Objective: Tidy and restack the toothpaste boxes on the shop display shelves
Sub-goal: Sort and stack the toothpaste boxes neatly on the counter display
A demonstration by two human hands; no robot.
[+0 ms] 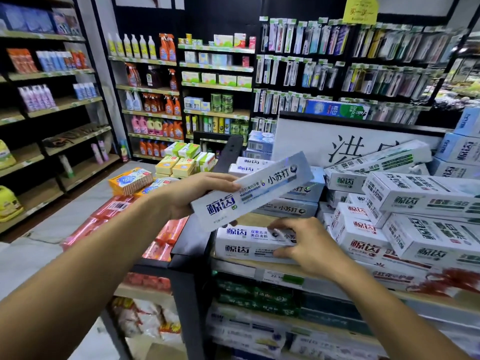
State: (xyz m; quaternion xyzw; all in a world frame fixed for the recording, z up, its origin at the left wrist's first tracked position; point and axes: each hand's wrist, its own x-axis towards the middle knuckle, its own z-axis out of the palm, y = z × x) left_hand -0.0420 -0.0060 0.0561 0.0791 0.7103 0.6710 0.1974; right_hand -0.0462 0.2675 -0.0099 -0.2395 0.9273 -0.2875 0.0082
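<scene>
My left hand [187, 196] grips a long white and blue toothpaste box [257, 189] by its left end, holding it tilted in the air above the top shelf. Below it, my right hand [309, 242] holds the right part of a white toothpaste box [244, 246] that lies at the front left of the wooden shelf [249, 219], fingers over its top and thumb on its front face. More white boxes with red or green print [405, 203] are piled untidily to the right. Blue-grey boxes [293, 206] lie behind.
A price strip [280, 278] runs along the shelf edge, with green boxes [257, 294] on the shelf below. Red packets [166, 237] and soap packs [179, 162] fill the lower stand to the left. Toothbrush racks [337, 61] hang behind; an aisle floor [52, 229] lies left.
</scene>
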